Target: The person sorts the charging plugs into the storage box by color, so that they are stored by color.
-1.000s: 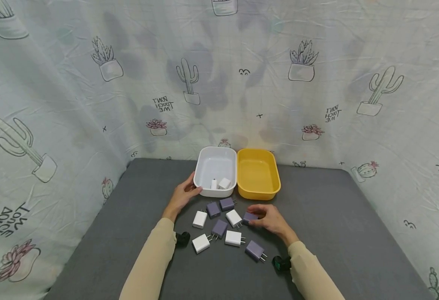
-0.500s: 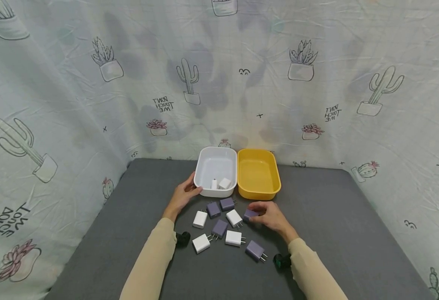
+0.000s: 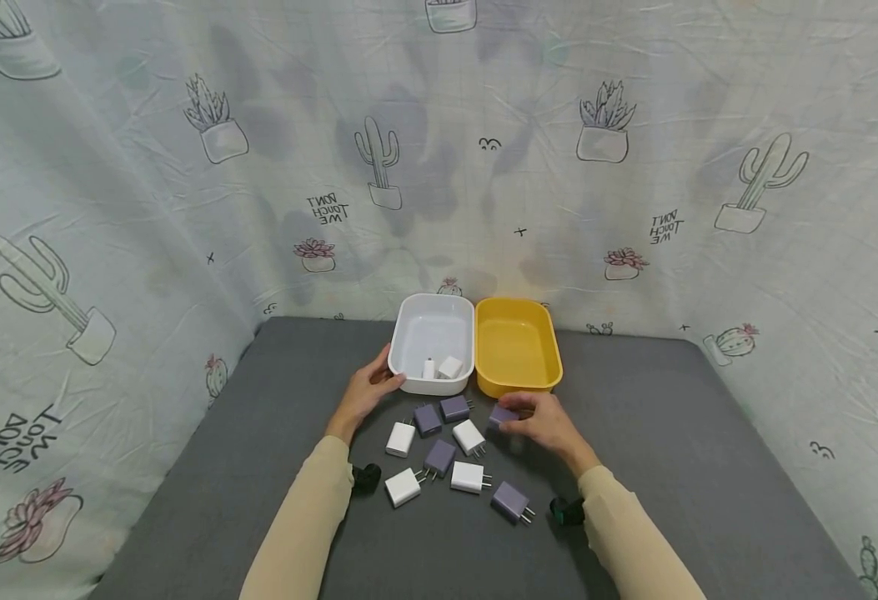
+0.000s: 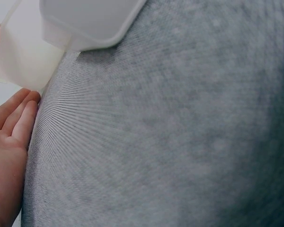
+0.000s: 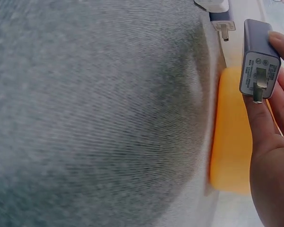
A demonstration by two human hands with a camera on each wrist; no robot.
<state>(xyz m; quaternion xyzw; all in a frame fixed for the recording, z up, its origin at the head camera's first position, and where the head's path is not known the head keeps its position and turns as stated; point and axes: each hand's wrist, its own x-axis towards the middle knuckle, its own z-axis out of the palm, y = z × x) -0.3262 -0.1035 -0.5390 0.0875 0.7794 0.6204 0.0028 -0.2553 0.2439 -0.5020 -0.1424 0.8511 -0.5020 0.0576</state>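
Note:
In the head view my left hand (image 3: 367, 390) holds the near left corner of a white plastic bin (image 3: 431, 329), its thumb on the near side. In the left wrist view the fingers (image 4: 24, 118) lie against the bin's outer wall. My right hand (image 3: 547, 423) pinches a purple wall charger (image 5: 259, 56) between thumb and fingers, prongs toward the wrist camera. That charger hangs just in front of a yellow bin (image 3: 515, 342). White chargers (image 3: 399, 439) and purple chargers (image 3: 511, 502) lie scattered between the hands. Two small white adapters (image 3: 449, 367) are in the white bin.
The two bins stand side by side near the far edge of the grey table (image 3: 258, 517). A white curtain (image 3: 439, 150) with cactus drawings hangs behind and at the sides. Each wrist carries a small black camera (image 3: 366, 479).
My right hand has lifted the purple charger and carried it slightly away from me, nearer the yellow bin. The left hand stays at the white bin's corner.

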